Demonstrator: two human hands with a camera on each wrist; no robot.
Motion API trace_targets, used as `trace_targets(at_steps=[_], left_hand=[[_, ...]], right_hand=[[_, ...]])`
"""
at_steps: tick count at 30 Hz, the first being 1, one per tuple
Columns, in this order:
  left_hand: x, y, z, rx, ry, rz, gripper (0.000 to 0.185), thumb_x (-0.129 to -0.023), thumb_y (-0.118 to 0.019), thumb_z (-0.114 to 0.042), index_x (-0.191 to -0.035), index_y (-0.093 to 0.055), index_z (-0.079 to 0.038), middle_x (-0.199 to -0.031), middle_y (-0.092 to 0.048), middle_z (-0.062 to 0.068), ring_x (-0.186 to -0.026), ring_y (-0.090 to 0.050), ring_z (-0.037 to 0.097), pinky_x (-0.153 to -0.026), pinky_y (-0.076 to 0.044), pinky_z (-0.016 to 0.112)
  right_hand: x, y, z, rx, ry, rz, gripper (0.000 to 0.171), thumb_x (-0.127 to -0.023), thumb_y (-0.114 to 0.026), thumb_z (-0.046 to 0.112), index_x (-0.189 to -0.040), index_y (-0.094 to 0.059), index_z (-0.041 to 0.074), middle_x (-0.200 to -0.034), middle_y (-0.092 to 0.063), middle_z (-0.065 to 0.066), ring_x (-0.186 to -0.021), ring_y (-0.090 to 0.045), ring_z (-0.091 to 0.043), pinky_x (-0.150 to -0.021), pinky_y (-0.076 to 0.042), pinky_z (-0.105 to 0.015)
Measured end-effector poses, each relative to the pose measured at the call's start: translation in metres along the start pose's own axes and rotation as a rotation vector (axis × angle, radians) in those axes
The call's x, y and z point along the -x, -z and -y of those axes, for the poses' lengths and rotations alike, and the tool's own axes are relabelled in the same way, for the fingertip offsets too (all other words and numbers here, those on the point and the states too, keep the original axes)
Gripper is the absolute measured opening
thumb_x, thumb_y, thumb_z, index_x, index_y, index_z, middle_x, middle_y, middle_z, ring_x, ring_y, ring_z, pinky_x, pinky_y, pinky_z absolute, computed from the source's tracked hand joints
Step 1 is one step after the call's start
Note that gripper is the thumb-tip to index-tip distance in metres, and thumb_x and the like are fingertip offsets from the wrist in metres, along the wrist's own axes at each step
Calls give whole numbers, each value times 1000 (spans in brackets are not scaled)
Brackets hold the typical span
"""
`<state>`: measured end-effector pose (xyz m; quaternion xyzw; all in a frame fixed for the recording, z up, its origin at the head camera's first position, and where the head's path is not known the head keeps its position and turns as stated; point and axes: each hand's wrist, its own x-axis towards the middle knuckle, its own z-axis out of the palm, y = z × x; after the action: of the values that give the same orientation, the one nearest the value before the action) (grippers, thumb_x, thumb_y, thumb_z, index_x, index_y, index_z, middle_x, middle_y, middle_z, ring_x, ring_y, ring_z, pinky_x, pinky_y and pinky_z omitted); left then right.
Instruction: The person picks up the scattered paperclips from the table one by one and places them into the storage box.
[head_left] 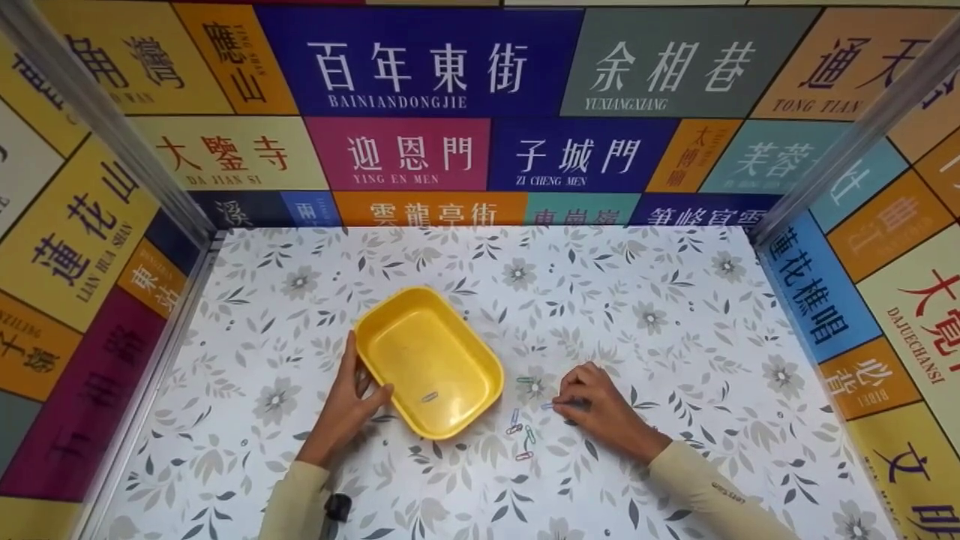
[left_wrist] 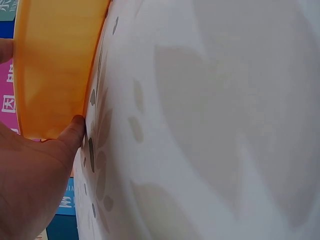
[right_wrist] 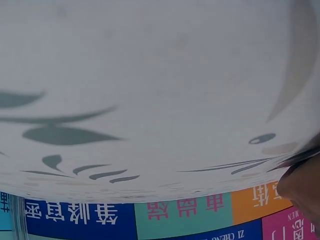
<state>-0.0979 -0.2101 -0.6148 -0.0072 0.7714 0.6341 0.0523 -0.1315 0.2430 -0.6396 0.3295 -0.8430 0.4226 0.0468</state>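
Observation:
A yellow plastic tub (head_left: 429,330) rests on the table, one blue-grey paper clip (head_left: 429,397) lying inside it. My left hand (head_left: 351,409) holds the tub's near left corner, fingers along the outer wall and thumb by the rim. In the left wrist view, the thumb (left_wrist: 74,132) meets the tub's orange-lit side (left_wrist: 60,75). Right of the tub, my right hand (head_left: 600,409) pinches a blue paper clip (head_left: 547,406) at its fingertips. Close by lie a green clip (head_left: 524,380), another blue clip (head_left: 514,417) and a red clip (head_left: 523,456).
Another green clip (head_left: 529,434) and a dark red one (head_left: 514,429) lie between these. Under everything is a white tabletop (head_left: 247,330) printed with grey leaves and flowers. Colourful panels with Chinese lettering (head_left: 420,64) stand behind and on both sides, with metal posts at the corners.

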Motion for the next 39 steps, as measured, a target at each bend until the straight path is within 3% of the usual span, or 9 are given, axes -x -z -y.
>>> trace_targets(at_steps=[7,18,28,39], left_hand=[[1,1,1,8,-4,5,115,-104,-77,-10,-177,12,-16,-185,2,11,-169,-16,33,-132,-28,41],[1,1,-2,-23,22,4,115,-105,-77,-13,-177,13,-18,-185,3,10,-170,-14,32,-134,-25,43],[1,0,0,3,11,1,116,-104,-77,-13,-178,12,-19,-186,1,9,-170,-15,32,-135,-23,45],[1,-2,-2,-5,-3,-2,114,-104,-75,-7,-177,12,-16,-185,2,11,-170,-13,33,-135,-23,47]], right_hand=[[0,-1,2,2,50,-4,15,-94,-85,1,-92,-84,16,-101,-67,3,-96,-56,-14,-88,-45,-29],[-2,-3,2,17,78,-27,22,-86,-87,-4,-88,-81,17,-97,-67,3,-95,-57,-16,-86,-41,-33],[-2,-1,2,-20,67,-29,21,-88,-87,-4,-88,-80,16,-98,-67,2,-96,-56,-16,-89,-45,-28],[-7,0,1,-58,89,-97,27,-82,-89,-12,-84,-78,12,-94,-68,-5,-92,-58,-25,-87,-45,-27]])
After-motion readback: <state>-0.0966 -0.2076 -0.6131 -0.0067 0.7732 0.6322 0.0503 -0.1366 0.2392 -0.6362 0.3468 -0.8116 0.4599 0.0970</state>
